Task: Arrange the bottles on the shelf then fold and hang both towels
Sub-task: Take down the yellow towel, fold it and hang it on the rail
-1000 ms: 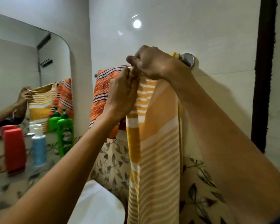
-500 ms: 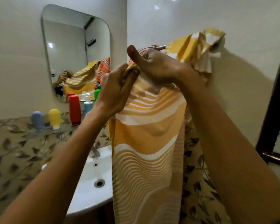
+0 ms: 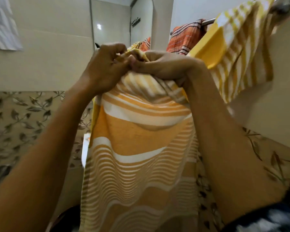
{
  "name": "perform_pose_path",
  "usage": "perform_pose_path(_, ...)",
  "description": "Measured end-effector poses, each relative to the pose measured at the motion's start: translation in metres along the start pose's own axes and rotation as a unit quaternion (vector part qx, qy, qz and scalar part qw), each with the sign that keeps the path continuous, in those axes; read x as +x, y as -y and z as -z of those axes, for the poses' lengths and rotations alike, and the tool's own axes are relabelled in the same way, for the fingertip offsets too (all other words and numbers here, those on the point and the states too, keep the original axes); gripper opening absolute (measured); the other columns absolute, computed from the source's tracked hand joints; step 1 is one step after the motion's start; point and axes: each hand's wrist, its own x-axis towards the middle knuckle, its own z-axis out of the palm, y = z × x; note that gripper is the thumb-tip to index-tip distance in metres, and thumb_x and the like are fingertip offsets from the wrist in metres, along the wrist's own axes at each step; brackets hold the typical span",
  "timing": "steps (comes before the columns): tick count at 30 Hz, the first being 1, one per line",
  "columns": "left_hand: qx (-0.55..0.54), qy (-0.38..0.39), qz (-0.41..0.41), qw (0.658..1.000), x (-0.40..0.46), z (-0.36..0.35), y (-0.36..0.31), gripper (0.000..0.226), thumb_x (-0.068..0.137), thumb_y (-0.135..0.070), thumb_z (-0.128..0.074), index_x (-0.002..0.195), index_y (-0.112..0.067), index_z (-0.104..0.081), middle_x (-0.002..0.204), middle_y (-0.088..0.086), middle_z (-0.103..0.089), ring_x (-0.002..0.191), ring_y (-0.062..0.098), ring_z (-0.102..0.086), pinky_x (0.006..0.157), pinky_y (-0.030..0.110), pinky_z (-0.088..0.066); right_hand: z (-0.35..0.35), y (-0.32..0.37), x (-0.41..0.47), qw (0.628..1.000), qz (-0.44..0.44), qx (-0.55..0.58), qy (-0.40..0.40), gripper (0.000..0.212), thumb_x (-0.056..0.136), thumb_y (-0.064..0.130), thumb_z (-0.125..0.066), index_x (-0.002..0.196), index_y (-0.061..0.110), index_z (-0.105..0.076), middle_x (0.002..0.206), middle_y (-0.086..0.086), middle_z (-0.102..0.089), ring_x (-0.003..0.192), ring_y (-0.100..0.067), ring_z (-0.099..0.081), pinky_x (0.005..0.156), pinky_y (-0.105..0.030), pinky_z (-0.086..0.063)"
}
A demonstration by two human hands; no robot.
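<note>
Your left hand (image 3: 104,71) and right hand (image 3: 164,66), pressed together, pinched the yellow towel (image 3: 141,148) at its top edge while its far end draped the rail (image 3: 208,21) beside the orange towel (image 3: 182,39), so tugging risked dragging it off, though open room lay leftward.

The yellow towel (image 3: 141,148) is soft woven cloth, matt, with white stripes; the orange towel (image 3: 184,39) is a similar striped cloth. The rail (image 3: 208,22) is shiny metal. The wall tiles (image 3: 49,52) look smooth and glossy, as does the mirror (image 3: 110,25)
</note>
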Motion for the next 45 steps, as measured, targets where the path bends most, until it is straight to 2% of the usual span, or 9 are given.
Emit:
perform_pose_path(4,0.013,0.022,0.044,0.999,-0.019,0.015,0.009,0.04,0.084,-0.038,-0.061,0.082,0.002,-0.06,0.075,0.018,-0.055,0.067,0.021,-0.048,0.059,0.032,-0.037,-0.031,-0.007,0.006,0.989,0.034,0.128,0.057,0.014,0.098,0.023,-0.048,0.096,0.015,-0.059,0.083,0.0,-0.064,0.074,-0.01,-0.062,0.065,-0.021,-0.049)
perform_pose_path(12,0.065,-0.012,0.081,0.995,-0.04,0.051,0.009,0.033,0.082,-0.049,-0.061,0.076,-0.016,-0.062,0.064,0.006,-0.059,0.053,0.014,-0.047,0.05,0.027,-0.037,-0.056,-0.004,0.005,0.969,0.058,0.235,0.042,0.012,0.093,0.012,-0.056,0.101,0.021,-0.057,0.094,-0.003,-0.063,0.085,-0.015,-0.062,0.078,-0.027,-0.053)
perform_pose_path(17,0.079,-0.005,0.106,0.991,-0.055,0.071,0.011,0.029,0.077,-0.045,-0.066,0.063,-0.023,-0.053,0.04,-0.021,-0.052,0.035,-0.001,-0.04,0.035,0.007,-0.024,-0.1,-0.004,0.015,0.943,0.069,0.319,0.062,0.016,0.098,0.007,-0.043,0.097,0.015,-0.056,0.077,0.0,-0.063,0.067,-0.007,-0.063,0.065,-0.02,-0.053)
perform_pose_path(22,0.073,-0.019,0.104,0.992,-0.066,0.08,0.011,0.031,0.078,-0.049,-0.062,0.06,-0.025,-0.052,0.039,-0.015,-0.048,0.035,0.0,-0.038,0.036,0.008,-0.023,-0.088,0.008,0.017,0.95,0.071,0.305,0.019,0.034,0.098,0.012,-0.045,0.132,0.009,-0.048,0.103,-0.006,-0.062,0.091,-0.016,-0.061,0.083,-0.029,-0.053)
perform_pose_path(26,0.08,-0.034,0.106,0.991,-0.067,0.077,0.013,0.034,0.082,-0.048,-0.061,0.065,-0.019,-0.055,0.052,-0.005,-0.041,0.038,-0.001,-0.037,0.038,0.01,-0.024,-0.093,0.017,0.018,0.963,0.076,0.256,-0.029,0.024,0.098,0.023,-0.047,0.118,0.016,-0.057,0.1,0.0,-0.064,0.09,-0.01,-0.065,0.082,-0.026,-0.057)
perform_pose_path(30,0.095,-0.027,0.103,0.99,-0.069,0.063,0.018,0.033,0.088,-0.037,-0.058,0.076,-0.006,-0.059,0.057,-0.005,-0.04,0.045,0.0,-0.037,0.047,0.017,-0.028,-0.1,0.014,0.021,0.979,0.05,0.146,-0.132,0.046,0.093,0.041,-0.052,0.131,0.016,-0.053,0.124,-0.002,-0.061,0.112,-0.015,-0.059,0.099,-0.033,-0.049)
perform_pose_path(34,0.097,-0.007,0.12,0.988,-0.083,0.041,0.028,0.026,0.086,-0.036,-0.057,0.08,-0.011,-0.059,0.062,-0.004,-0.046,0.054,-0.001,-0.04,0.056,0.027,-0.031,-0.112,0.0,0.019,0.976,0.051,0.111,-0.181,0.034,0.094,0.036,-0.053,0.115,0.013,-0.065,0.115,-0.005,-0.066,0.108,-0.019,-0.061,0.1,-0.037,-0.048)
perform_pose_path(40,0.021,0.019,0.166,0.986,-0.15,0.01,0.052,0.014,0.083,-0.027,-0.057,0.088,-0.014,-0.06,0.072,-0.009,-0.054,0.061,-0.01,-0.052,0.055,0.003,-0.037,-0.13,-0.012,0.009,0.964,0.076,0.13,-0.218,0.025,0.095,0.022,-0.053,0.102,0.002,-0.066,0.085,-0.004,-0.06,0.082,-0.013,-0.053,0.078,-0.028,-0.046)
perform_pose_path(45,0.066,0.013,0.241,0.968,-0.197,0.005,0.079,0.021,0.082,-0.027,-0.061,0.083,-0.006,-0.063,0.082,0.012,-0.065,0.075,0.026,-0.06,0.063,0.038,-0.049,-0.138,-0.019,0.001,0.971,0.058,0.094,-0.211,0.015,0.092,0.029,-0.057,0.092,0.019,-0.068,0.077,0.009,-0.059,0.075,-0.003,-0.053,0.075,-0.022,-0.046)
